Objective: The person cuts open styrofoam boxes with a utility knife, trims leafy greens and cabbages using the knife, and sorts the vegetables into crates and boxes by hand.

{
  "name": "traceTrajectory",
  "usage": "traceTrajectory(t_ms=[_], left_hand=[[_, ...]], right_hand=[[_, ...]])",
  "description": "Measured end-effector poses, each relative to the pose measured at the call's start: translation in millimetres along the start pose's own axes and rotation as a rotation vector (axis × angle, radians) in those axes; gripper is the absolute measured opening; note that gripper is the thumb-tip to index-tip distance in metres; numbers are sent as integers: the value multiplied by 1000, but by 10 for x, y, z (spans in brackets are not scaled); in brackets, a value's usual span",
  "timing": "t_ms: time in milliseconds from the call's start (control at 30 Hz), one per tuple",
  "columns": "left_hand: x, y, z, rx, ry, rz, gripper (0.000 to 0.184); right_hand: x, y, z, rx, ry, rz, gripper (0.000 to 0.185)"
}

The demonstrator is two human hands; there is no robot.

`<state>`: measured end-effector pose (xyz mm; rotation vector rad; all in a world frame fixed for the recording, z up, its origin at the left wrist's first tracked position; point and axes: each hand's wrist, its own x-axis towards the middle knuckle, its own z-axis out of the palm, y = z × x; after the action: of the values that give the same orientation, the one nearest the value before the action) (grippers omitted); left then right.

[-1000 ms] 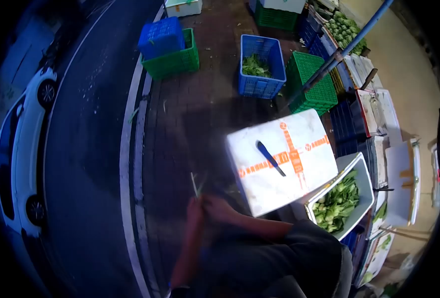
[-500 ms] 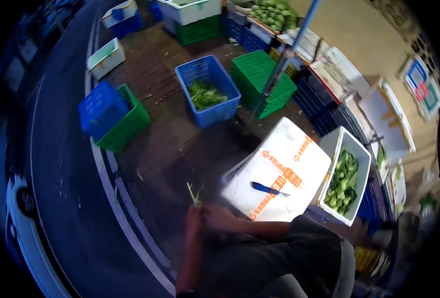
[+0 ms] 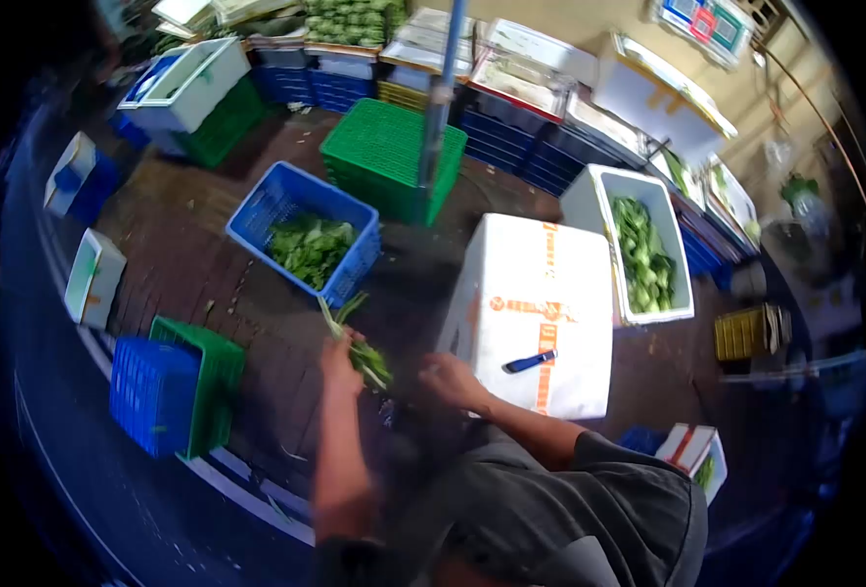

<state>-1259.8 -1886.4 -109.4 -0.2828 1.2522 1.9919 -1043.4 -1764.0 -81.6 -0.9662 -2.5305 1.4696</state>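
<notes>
My left hand [image 3: 340, 364] is wrapped round a small bunch of leafy greens [image 3: 369, 362]. Pale stalks stick up above the fist and green leaves hang out to its right, in front of the blue basket. My right hand [image 3: 453, 382] is apart from it, by the left edge of the white foam box [image 3: 580, 284]. Its fingers are curled, and whatever they may hold is hidden. On the box's lid lies a blue-handled knife [image 3: 530, 361], touched by neither hand.
A blue basket [image 3: 245, 223] with cut greens stands ahead, beside an upturned green crate [image 3: 374, 142] and a metal pole [image 3: 438, 122]. To the right, a foam box [image 3: 683, 245] holds leafy greens. Blue and green crates [image 3: 154, 396] sit at left near the kerb.
My hands were together at a thin stalk; now they are apart, and leafy greens show in my left hand. The view has turned, shifting the baskets leftward. The knife stays on the lid.
</notes>
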Motion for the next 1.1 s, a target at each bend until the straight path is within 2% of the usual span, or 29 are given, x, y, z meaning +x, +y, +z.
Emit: traceTrajectory(t_ms=[33,67,100,133,167,233,267,300,367,433,467,500,533,567,600,633,700,733,833,867,967,1100], left_hand=[[312,252,-25,12,-76,24,12],[597,547,88,43,-23,61,14],[693,954,286,245,-120,216,20],[1042,1206,402,-85,-46,42,27],[1395,1489,307,171,-56,18,46],[1451,1879,694,381,348,47,69],[1576,1818,739,446,397,40,76],[1666,1738,759,510,447,40,83],[1920,1114,507,571,246,172,75],[1750,234,503,628,15,-9,61],[1388,-166,784,766,51,-86,43],[1655,-744,404,383,-299,-300,33],[929,-944,1110,814,-27,-275,28],[798,-1317,1149,884,-96,-302,28],[730,-1657,1133,908,-154,-270,38],[727,-1947,1124,1021,-196,-300,60],[759,-2365,1109,1023,-183,-435,56],[483,-2381,1402,1061,-149,-356,68],[558,-2749,1426,1101,-165,-257,75],[491,-2727,1535,1064,-199,-332,83],[725,-3014,1355,1062,-277,-305,83],[666,-3160,1384,1266,-156,-87,78]], right_hand=[[-28,92,-14,-26,24,24,44],[-67,169,-55,-53,54,52,44],[-127,233,-126,-80,88,80,44],[-179,153,-289,-19,20,272,44],[-251,267,-322,-5,94,304,45],[-489,650,-315,24,230,367,45],[-624,842,-357,62,256,432,45],[-800,1053,-377,37,356,380,45],[-1054,1522,-459,-8,478,479,45],[-1317,1898,-678,4,594,543,46],[-1417,2022,-841,45,654,626,45],[-1496,2227,-959,61,720,709,44],[-1588,2435,-1080,14,765,713,44],[-1677,2611,-1213,-37,805,722,44],[-1739,2700,-1333,-71,824,763,45],[-1785,2786,-1454,-106,838,801,46],[-1885,2938,-1640,-154,883,816,46],[-1933,3061,-1679,-197,914,808,47],[-2039,3350,-1777,-207,915,875,51],[-2048,3408,-1812,-190,902,911,52],[-2075,3558,-1819,-258,892,942,56],[-2035,3700,-1773,-131,848,1034,62]])
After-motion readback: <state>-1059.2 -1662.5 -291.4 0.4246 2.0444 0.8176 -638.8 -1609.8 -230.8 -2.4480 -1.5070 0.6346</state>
